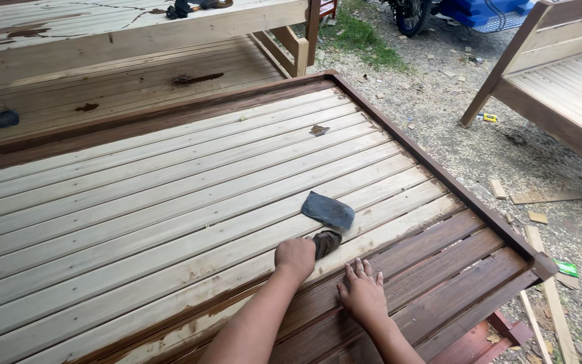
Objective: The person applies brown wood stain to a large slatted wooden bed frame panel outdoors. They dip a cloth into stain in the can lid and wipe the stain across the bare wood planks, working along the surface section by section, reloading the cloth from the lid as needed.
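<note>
Slatted frame [170, 195]: large wooden bed-like panel, dark brown rim; slats pale over most of the surface, stained reddish brown along the near edge and near right corner.
Second frame [129, 40]: unstained, just beyond the first, a dark bundle lying on its upper rail.
Third frame [560, 87]: pale slats, far right, well apart, standing on gravel.
Ground [453, 114]: gravel with wood offcuts scattered beside the near right corner.
Left hand [296, 257]: fisted, knuckles up, closed on the stained rag, pressed to a slat at the border of pale and stained wood.
Right hand [363, 291]: flat, fingers spread, resting on a stained slat just right of the left hand, holding nothing.
Grey cloth [329, 211]: loose on pale slats, just beyond the rag.
Stained rag [326, 242]: brown, poking out of the left fist.
</note>
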`<state>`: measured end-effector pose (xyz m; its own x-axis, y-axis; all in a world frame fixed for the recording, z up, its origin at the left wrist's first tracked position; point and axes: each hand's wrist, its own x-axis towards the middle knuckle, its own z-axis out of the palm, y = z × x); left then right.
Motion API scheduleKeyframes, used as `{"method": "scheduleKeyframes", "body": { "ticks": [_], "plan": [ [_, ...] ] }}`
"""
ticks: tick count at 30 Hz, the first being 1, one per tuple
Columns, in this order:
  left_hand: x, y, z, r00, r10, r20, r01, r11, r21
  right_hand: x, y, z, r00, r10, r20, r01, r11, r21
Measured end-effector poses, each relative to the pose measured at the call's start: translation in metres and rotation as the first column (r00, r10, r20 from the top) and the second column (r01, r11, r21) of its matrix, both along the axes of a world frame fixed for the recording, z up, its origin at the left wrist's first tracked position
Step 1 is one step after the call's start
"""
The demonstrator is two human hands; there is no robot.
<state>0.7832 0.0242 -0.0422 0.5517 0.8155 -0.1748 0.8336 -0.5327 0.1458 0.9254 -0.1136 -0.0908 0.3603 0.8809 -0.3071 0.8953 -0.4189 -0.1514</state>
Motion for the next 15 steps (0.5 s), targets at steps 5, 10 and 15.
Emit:
{"method": "scheduleKeyframes", "body": {
  "ticks": [5,10,15],
  "plan": [
    [-0.004,0.009,0.000,1.000,-0.017,0.010,0.017,0.997,-0.070,0.014,-0.015,-0.005,1.000,-0.026,-0.006,0.027,1.000,0.016],
    [-0.087,0.008,0.018,0.993,0.022,-0.114,-0.034,0.994,-0.105,0.006,-0.006,-0.005,1.000,-0.012,-0.019,0.013,0.999,0.033],
    [-0.179,-0.003,0.046,0.976,0.057,-0.212,-0.081,0.991,-0.106,-0.023,0.006,-0.001,0.999,0.015,-0.028,-0.014,0.999,0.033]
  ]
}}
